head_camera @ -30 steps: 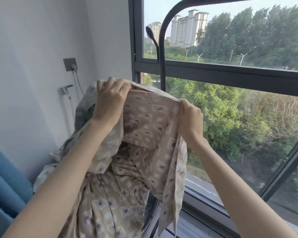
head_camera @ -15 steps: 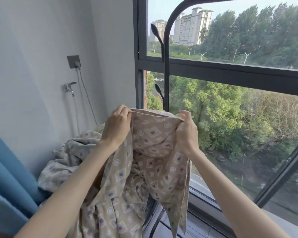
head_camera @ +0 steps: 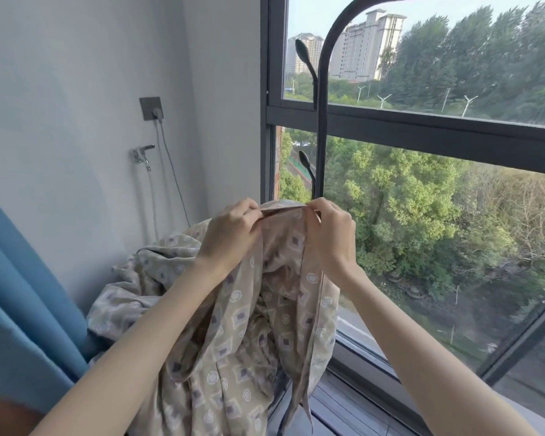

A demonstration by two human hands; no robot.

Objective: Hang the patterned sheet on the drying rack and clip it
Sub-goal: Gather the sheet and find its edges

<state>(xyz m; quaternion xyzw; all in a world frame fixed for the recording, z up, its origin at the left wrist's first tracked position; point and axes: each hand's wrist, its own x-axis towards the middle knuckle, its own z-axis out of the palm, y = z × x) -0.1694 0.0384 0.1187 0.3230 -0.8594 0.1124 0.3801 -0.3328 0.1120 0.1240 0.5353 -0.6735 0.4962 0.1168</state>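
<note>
The black drying rack (head_camera: 322, 127) stands upright before the window, its pole curving over at the top. Nothing hangs on the visible part. The patterned sheet (head_camera: 252, 328) is bunched below it.

Pale wall (head_camera: 76, 73), blue curtain (head_camera: 19, 294), big window (head_camera: 422, 130) (daylight, trees outside).

Sheet (head_camera: 239, 325) bunched before the rack (head_camera: 322, 127), window (head_camera: 422, 133) behind, curtain (head_camera: 22, 297) left.
</note>
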